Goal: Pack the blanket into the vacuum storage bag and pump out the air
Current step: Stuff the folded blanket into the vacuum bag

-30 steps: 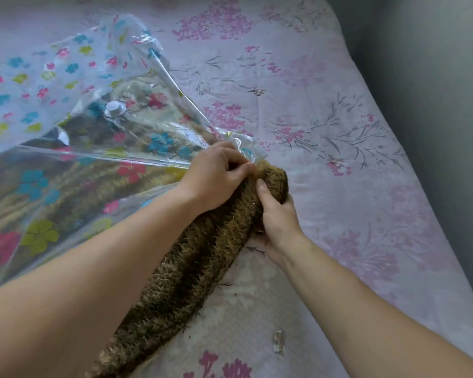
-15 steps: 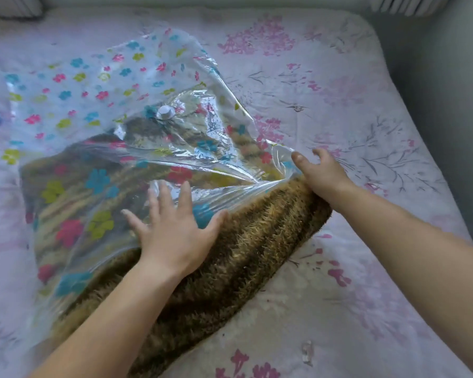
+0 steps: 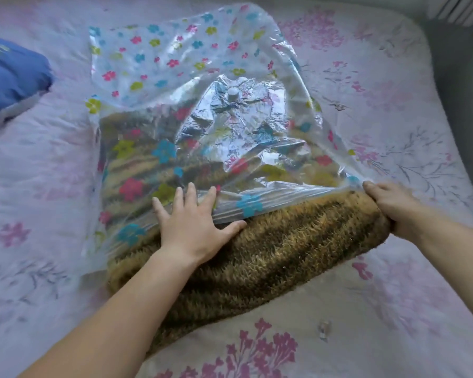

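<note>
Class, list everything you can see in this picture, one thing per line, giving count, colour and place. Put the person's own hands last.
vacuum storage bag: one, clear with coloured flower print, lying on the bed with its mouth toward the person.
valve: one, pale and round, on the bag's upper face.
blanket: one, brown and tan stripes, partly inside the bag, near part sticking out of the mouth.
bedsheet: one, lilac with pink flowers, under everything.
blue cloth: one, blue, on the bed at far left.
small clear object: one, on the sheet near the blanket, too small to identify.
left hand: one, pressing flat on the bag's edge and the blanket.
right hand: one, gripping the blanket's right end.
</note>
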`<action>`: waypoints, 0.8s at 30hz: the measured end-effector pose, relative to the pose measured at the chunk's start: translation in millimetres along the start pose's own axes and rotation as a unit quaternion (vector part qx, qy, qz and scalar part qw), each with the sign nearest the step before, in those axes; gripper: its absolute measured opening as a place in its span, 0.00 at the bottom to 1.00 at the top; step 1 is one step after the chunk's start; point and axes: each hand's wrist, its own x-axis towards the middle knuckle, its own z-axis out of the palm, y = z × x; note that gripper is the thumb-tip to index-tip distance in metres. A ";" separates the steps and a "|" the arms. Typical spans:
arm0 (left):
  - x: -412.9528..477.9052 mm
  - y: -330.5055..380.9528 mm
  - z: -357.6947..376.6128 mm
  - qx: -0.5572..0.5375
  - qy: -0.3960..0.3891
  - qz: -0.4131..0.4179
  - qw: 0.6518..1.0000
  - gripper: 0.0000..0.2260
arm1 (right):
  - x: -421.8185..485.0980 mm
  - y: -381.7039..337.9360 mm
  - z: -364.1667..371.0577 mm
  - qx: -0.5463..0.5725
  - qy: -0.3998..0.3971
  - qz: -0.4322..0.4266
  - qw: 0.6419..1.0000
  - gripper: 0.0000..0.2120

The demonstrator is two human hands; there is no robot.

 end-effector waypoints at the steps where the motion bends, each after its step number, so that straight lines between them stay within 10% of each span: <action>1: -3.7 1.3 0.2 -0.002 0.001 0.009 1.000 0.50 | -10.2 5.8 -5.4 0.010 0.022 -0.002 1.000 0.15; 10: -35.6 -4.1 1.2 -0.107 0.056 0.144 0.982 0.43 | -101.1 81.3 11.3 0.331 0.057 0.106 0.936 0.29; 15: -50.9 -81.9 7.1 -0.286 0.163 -0.104 0.939 0.32 | -203.2 90.1 91.6 0.415 0.101 0.136 0.894 0.28; 24: -32.5 -182.9 28.3 -0.504 0.012 -0.293 0.813 0.44 | -291.4 66.5 332.4 0.425 -0.078 0.335 0.837 0.44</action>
